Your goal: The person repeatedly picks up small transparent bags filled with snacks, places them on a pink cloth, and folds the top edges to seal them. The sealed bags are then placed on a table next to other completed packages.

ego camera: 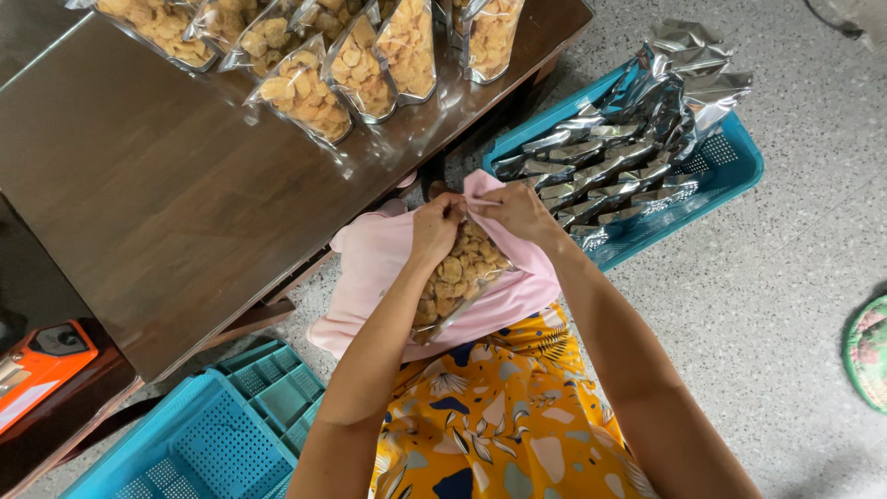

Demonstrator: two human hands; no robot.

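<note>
Clear plastic film forms the snack pouch (459, 277), filled with pale fried pieces and held over the lap on a pink cloth (370, 263). Left hand (436, 229) and right hand (517, 212), close together, pinch its top edge. Judged light, crinkly, slippery, contents brittle; best gripped at the top seam.

Both hands are gripping the top edge of a clear snack pouch (459, 273): left hand (435, 228) at 9 o'clock, right hand (517, 212) at 3 o'clock. Filled pouches (319, 92) are standing on the wooden table (157, 194) at 11 o'clock. A blue crate (735, 171) is holding silver pouches (628, 139) at 2 o'clock.
</note>
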